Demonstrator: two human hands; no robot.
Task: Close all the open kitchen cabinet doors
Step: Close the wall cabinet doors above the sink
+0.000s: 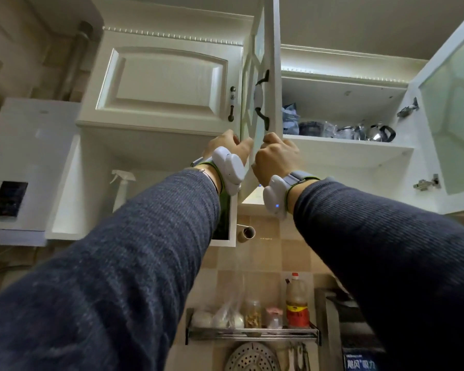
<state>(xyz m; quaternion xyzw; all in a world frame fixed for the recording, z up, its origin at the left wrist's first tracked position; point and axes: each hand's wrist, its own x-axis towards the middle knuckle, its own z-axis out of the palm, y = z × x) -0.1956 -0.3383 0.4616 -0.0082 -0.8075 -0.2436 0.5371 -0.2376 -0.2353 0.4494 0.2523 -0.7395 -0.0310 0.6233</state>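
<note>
I look up at white upper cabinets. A glass-paned door (263,62) with a black and white handle (260,99) stands edge-on toward me, swung open. My left hand (229,145) grips its lower edge from the left side. My right hand (277,153) grips the same lower edge from the right. Farther right a second glass door (450,103) is swung wide open. Between them the open cabinet shelf (346,149) shows metal pots and a kettle. The panel door (166,81) to the left is closed.
A range hood (73,183) with a spray bottle (122,188) hangs at the left. Below, a wall rack (252,332) carries jars and an oil bottle (296,301). A perforated steamer plate (252,357) hangs under it. Door hinges (426,183) stick out at the right.
</note>
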